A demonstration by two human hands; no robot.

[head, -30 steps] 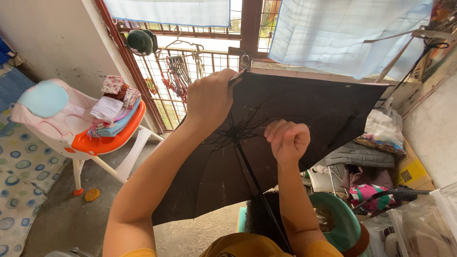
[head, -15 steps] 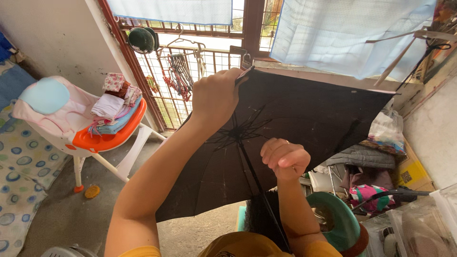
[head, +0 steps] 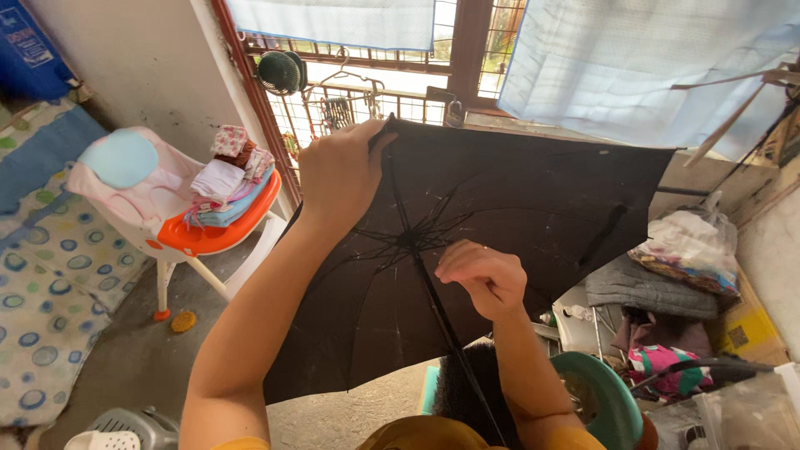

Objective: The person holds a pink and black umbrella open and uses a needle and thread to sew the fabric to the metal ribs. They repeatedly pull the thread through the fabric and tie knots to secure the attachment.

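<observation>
An open black umbrella (head: 533, 217) fills the middle of the view, its inner side with thin ribs facing me. My left hand (head: 337, 179) grips the canopy's upper left edge near a rib tip. My right hand (head: 483, 275) is closed around the black shaft just below the hub where the ribs meet. The shaft runs down toward my chest.
A baby high chair (head: 167, 217) with an orange tray and folded cloths stands at left on a patterned mat (head: 50, 283). A barred window with blue curtains (head: 633, 67) lies behind. Bags, clothes and a teal round object (head: 600, 400) crowd the right.
My right hand has slid down along the shaft and lower in view. The umbrella canopy has spread wider and tilted slightly. My left hand keeps its hold on the edge.
</observation>
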